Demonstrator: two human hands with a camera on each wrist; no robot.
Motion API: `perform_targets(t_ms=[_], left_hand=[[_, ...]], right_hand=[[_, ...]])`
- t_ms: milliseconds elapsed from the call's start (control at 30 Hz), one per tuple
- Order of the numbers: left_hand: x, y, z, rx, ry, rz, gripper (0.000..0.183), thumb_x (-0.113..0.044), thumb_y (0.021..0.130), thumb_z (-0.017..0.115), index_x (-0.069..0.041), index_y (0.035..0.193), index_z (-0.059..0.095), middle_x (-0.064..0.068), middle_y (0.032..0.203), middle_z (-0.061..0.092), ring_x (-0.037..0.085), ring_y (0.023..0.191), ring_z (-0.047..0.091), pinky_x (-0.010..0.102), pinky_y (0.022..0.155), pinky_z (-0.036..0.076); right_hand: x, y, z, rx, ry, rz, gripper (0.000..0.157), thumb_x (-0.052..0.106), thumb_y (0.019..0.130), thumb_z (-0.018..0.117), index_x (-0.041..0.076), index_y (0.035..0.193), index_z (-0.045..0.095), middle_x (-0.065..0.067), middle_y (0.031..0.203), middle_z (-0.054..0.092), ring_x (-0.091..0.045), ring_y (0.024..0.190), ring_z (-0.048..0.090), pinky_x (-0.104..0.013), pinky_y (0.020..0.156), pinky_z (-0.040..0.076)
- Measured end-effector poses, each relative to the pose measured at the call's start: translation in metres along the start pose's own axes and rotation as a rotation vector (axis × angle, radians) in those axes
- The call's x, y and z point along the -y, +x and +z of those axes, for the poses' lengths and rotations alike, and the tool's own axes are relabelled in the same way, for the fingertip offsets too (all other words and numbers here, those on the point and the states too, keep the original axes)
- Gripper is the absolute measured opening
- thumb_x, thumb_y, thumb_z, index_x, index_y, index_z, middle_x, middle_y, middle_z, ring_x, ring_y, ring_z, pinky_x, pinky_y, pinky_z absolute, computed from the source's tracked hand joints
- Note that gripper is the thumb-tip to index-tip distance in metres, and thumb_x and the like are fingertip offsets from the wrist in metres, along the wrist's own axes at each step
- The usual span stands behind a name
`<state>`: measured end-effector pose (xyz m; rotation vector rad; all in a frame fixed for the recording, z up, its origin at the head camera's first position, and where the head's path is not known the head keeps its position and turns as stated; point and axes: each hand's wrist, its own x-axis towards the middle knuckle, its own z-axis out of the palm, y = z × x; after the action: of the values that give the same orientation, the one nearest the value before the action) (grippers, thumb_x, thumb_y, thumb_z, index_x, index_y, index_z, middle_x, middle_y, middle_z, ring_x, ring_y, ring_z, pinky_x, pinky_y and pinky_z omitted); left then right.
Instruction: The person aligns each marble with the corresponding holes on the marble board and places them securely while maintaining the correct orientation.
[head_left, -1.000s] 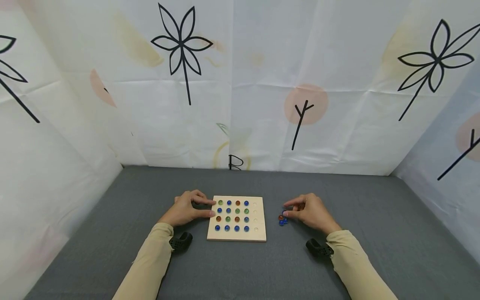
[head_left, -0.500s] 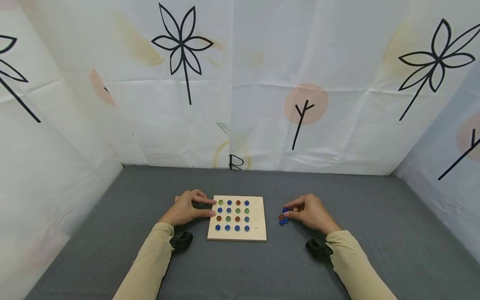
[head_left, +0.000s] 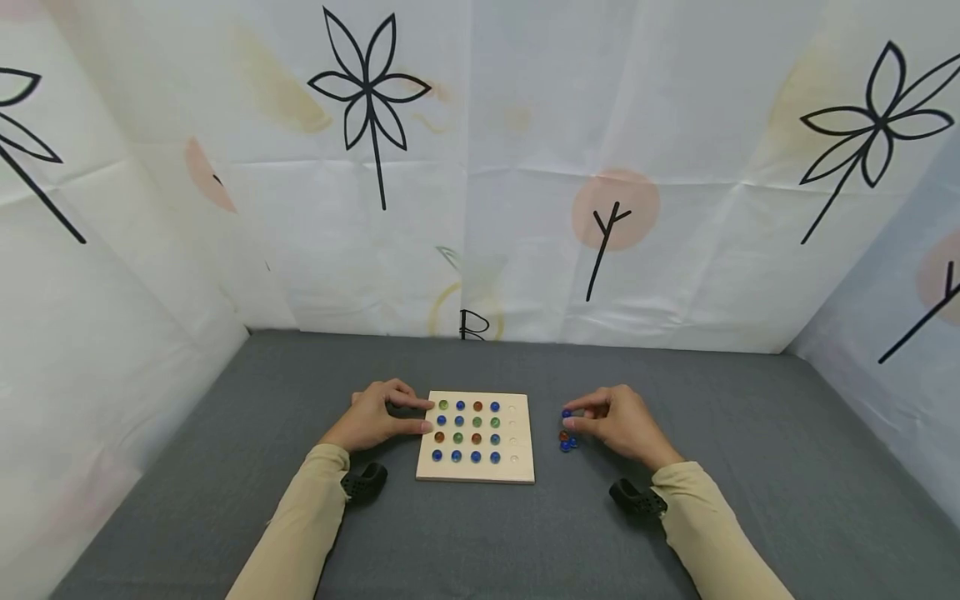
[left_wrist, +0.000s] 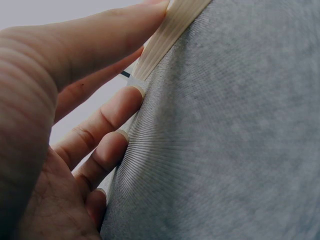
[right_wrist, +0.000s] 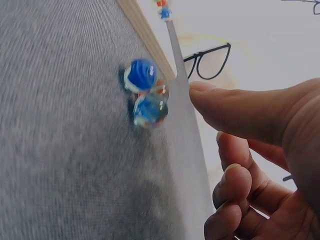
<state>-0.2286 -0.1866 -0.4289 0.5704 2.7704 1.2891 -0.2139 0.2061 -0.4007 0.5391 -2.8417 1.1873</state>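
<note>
A pale wooden board [head_left: 476, 475] lies on the grey cloth, bearing rows of blue, green and red-brown glass marbles; its rightmost column shows bare hollows. My left hand [head_left: 375, 414] rests at the board's left edge, straight thumb and index finger touching it. In the left wrist view the other fingers lie against the cloth beside the board's side [left_wrist: 167, 35]. Right of the board, my right hand [head_left: 618, 422] pinches a blue marble [head_left: 567, 413] between thumb and index finger; in the right wrist view the thumb hides it. Below are loose marbles, one red-brown [head_left: 563, 436] and two blue [head_left: 565, 447].
Grey cloth [head_left: 480, 542] covers the table. A white printed curtain [head_left: 525, 275] stands along the back and both sides. Each wrist carries a black camera band. The right wrist view shows the loose blue marble [right_wrist: 140, 75] grouped with the others near the board's edge [right_wrist: 152, 42].
My right hand has drawn a blue marble up from the loose group and moved slightly left with it. My left hand has stayed at the board's edge.
</note>
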Motion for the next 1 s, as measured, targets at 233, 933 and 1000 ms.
perform_targets(t_ms=[233,933,1000], left_hand=[[-0.002,0.0,0.0,0.002,0.002,-0.014,0.038,-0.037,0.077,0.09,-0.023,0.111,0.082,-0.002,0.107,0.064,0.023,0.104,0.057,0.055,0.095,0.018],[-0.002,-0.001,-0.001,0.004,0.01,-0.007,0.038,-0.037,0.079,0.089,-0.02,0.112,0.081,-0.001,0.108,0.064,0.025,0.106,0.056,0.062,0.1,0.017],[-0.002,0.0,0.0,0.004,0.006,-0.013,0.038,-0.037,0.079,0.089,-0.021,0.112,0.082,-0.001,0.108,0.064,0.026,0.107,0.056,0.064,0.102,0.015]], right_hand=[[0.012,-0.001,0.001,-0.002,0.026,-0.022,0.02,0.018,0.087,0.082,0.006,0.104,0.081,0.002,0.075,0.058,-0.012,0.06,0.046,-0.026,0.052,0.038],[0.041,0.024,0.029,-0.014,0.047,-0.002,0.017,0.014,0.087,0.082,0.007,0.103,0.082,0.0,0.075,0.058,-0.016,0.057,0.049,-0.029,0.051,0.04],[0.043,0.027,0.032,-0.016,0.053,0.002,0.017,0.014,0.087,0.082,0.007,0.103,0.082,0.001,0.075,0.059,-0.016,0.056,0.048,-0.029,0.051,0.04]])
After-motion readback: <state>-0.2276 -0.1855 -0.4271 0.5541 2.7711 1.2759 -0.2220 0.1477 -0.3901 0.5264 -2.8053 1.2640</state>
